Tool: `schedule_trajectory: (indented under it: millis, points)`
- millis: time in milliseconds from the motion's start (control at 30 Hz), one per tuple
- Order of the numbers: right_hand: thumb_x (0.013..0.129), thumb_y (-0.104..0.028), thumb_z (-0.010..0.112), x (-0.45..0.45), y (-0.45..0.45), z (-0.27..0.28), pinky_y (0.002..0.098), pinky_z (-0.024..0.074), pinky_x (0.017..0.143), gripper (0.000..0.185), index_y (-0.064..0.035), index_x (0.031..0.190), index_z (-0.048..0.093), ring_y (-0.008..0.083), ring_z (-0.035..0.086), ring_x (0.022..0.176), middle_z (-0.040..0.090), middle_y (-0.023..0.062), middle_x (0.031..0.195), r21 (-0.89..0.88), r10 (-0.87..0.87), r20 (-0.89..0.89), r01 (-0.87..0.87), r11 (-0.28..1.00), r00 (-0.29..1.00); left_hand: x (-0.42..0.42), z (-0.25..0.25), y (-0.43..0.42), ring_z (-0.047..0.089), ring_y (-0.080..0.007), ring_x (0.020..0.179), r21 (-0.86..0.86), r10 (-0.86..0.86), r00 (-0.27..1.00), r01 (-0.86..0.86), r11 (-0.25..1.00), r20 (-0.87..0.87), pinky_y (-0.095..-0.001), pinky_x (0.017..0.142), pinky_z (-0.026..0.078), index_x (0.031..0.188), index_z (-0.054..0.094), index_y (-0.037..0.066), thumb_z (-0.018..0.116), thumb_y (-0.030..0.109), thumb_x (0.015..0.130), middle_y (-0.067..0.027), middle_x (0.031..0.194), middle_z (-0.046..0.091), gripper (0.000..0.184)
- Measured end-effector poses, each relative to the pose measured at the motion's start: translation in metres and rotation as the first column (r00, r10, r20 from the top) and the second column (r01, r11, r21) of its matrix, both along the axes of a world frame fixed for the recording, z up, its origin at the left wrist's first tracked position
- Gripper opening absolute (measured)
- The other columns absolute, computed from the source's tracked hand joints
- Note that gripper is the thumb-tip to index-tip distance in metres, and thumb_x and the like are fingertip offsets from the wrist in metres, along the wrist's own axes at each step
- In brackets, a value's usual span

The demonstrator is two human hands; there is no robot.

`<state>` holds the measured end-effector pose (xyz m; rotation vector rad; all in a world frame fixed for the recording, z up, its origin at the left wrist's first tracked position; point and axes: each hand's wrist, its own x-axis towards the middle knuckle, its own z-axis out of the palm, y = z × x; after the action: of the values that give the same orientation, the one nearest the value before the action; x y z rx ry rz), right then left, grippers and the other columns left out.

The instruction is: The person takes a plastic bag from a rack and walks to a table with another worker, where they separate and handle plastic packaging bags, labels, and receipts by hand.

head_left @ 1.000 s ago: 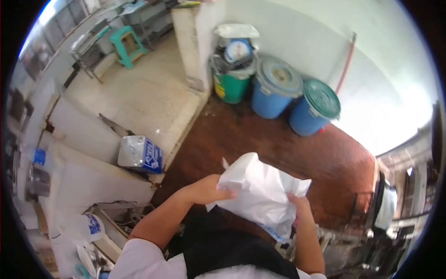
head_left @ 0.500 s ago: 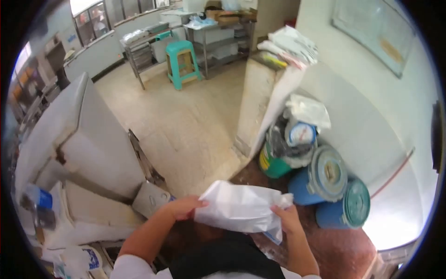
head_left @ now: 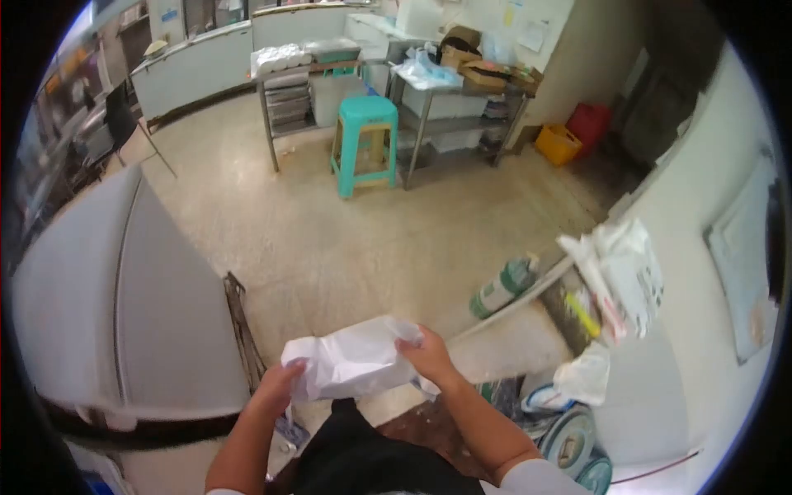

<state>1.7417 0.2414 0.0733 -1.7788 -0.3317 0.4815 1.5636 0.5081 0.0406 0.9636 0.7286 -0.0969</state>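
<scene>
Left grip (head_left: 283,384) and right grip (head_left: 427,356) pinch white bag (head_left: 351,359) (cylinder label (head_left: 497,290) blurred).

My left hand (head_left: 283,386) and right hand (head_left: 429,356) are both out front, kinda apart, each gripping with the thumb (head_left: 408,348) up top. Right one's a touch further out, and my right forearm (head_left: 493,427) slants way more than my left forearm (head_left: 246,441) does.

White plastic bag (head_left: 351,363) between left hand (head_left: 279,388) and right hand (head_left: 429,355).
From the bag, the teal plastic stool (head_left: 368,114) stands at twelve o'clock, green-and-white cylindrical bottle (head_left: 498,290) at two, white boxy cabinet (head_left: 157,305) at ten.
</scene>
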Motion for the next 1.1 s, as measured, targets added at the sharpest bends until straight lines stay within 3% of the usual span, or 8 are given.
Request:
schedule_trajectory:
  millis: [133, 267, 467, 667, 767, 867, 1000, 1100]
  points:
    - [0.088, -0.015, 0.072, 0.109, -0.002, 0.05, 0.0306, 0.0524, 0.076, 0.032, 0.0009, 0.114, 0.064, 0.0151, 0.065, 0.084, 0.07, 0.0093, 0.098, 0.061, -0.156, 0.027, 0.154, 0.986, 0.987, 0.146, 0.065, 0.031, 0.063, -0.0179, 0.098, 0.198, -0.189, 0.98, 0.173, 0.965, 0.063, -0.0337, 0.087, 0.049, 0.12, 0.062, -0.001, 0.062, 0.024, 0.095, -0.0073, 0.111, 0.066, 0.035]
    - [0.086, -0.015, 0.074, 0.218, -0.011, 0.09, 0.0308, 0.0527, 0.077, 0.031, 0.0007, 0.111, 0.066, 0.0156, 0.066, 0.084, 0.07, 0.0092, 0.098, 0.181, -0.376, -0.108, 0.39, 0.903, 0.92, 0.278, 0.102, 0.034, 0.062, -0.0201, 0.098, 0.2, -0.169, 0.967, 0.131, 0.971, 0.19, -0.0351, 0.088, 0.049, 0.122, 0.06, -0.002, 0.061, 0.023, 0.095, -0.008, 0.111, 0.066, 0.036]
    - [0.085, -0.016, 0.075, 0.373, 0.004, 0.081, 0.0309, 0.0531, 0.077, 0.031, 0.001, 0.109, 0.067, 0.0169, 0.067, 0.086, 0.07, 0.0101, 0.1, 0.251, -0.416, -0.129, 0.435, 0.865, 0.9, 0.426, 0.126, 0.036, 0.062, -0.0254, 0.101, 0.26, -0.18, 0.98, 0.152, 0.954, 0.084, -0.0403, 0.089, 0.049, 0.126, 0.055, -0.005, 0.06, 0.021, 0.095, -0.0127, 0.114, 0.063, 0.04]
    - [0.085, -0.016, 0.075, 0.505, 0.05, 0.072, 0.0315, 0.0529, 0.079, 0.033, 0.0003, 0.113, 0.066, 0.0166, 0.066, 0.09, 0.07, 0.0083, 0.104, 0.121, -0.207, -0.204, 0.235, 0.965, 0.957, 0.512, 0.107, 0.06, 0.062, -0.0254, 0.1, 0.276, -0.03, 1.0, 0.031, 0.961, -0.005, -0.0407, 0.089, 0.05, 0.124, 0.057, -0.003, 0.061, 0.021, 0.095, -0.0125, 0.111, 0.064, 0.038]
    - [0.085, -0.015, 0.075, 0.577, 0.067, 0.083, 0.0319, 0.0525, 0.082, 0.033, 0.0005, 0.113, 0.066, 0.0163, 0.066, 0.092, 0.07, 0.0086, 0.104, 0.089, -0.181, -0.207, 0.202, 0.975, 0.962, 0.573, 0.088, 0.084, 0.063, -0.0248, 0.097, 0.189, 0.041, 0.993, -0.062, 0.98, 0.113, -0.0398, 0.086, 0.051, 0.124, 0.058, -0.001, 0.061, 0.022, 0.094, -0.0117, 0.112, 0.064, 0.037]
    - [0.084, -0.014, 0.076, 0.659, 0.07, 0.065, 0.0324, 0.052, 0.084, 0.033, 0.0006, 0.113, 0.066, 0.0165, 0.066, 0.093, 0.07, 0.0089, 0.104, 0.103, -0.113, -0.277, 0.147, 0.984, 0.954, 0.666, 0.044, 0.112, 0.064, -0.0225, 0.093, 0.166, -0.024, 0.993, 0.005, 0.986, 0.117, -0.0371, 0.084, 0.051, 0.122, 0.059, 0.0, 0.06, 0.021, 0.094, -0.0092, 0.109, 0.065, 0.035]
    - [0.084, -0.014, 0.076, 0.746, 0.065, 0.058, 0.0334, 0.0519, 0.085, 0.037, 0.0006, 0.115, 0.064, 0.0175, 0.066, 0.094, 0.069, 0.0088, 0.104, 0.029, -0.248, -0.224, 0.261, 0.965, 0.943, 0.798, 0.097, 0.118, 0.061, -0.0149, 0.086, 0.299, -0.246, 0.965, 0.211, 0.931, 0.086, -0.0305, 0.077, 0.049, 0.115, 0.064, 0.001, 0.06, 0.024, 0.095, -0.0028, 0.098, 0.066, 0.03]
    - [0.084, -0.016, 0.076, 0.808, 0.054, 0.072, 0.0339, 0.0516, 0.085, 0.039, 0.0004, 0.118, 0.063, 0.0179, 0.065, 0.096, 0.069, 0.0084, 0.107, 0.014, -0.286, -0.29, 0.302, 0.953, 0.914, 0.888, 0.11, 0.127, 0.059, -0.0131, 0.085, 0.398, -0.299, 0.946, 0.227, 0.889, 0.127, -0.0296, 0.075, 0.048, 0.113, 0.065, 0.003, 0.06, 0.025, 0.095, -0.0017, 0.095, 0.066, 0.029]
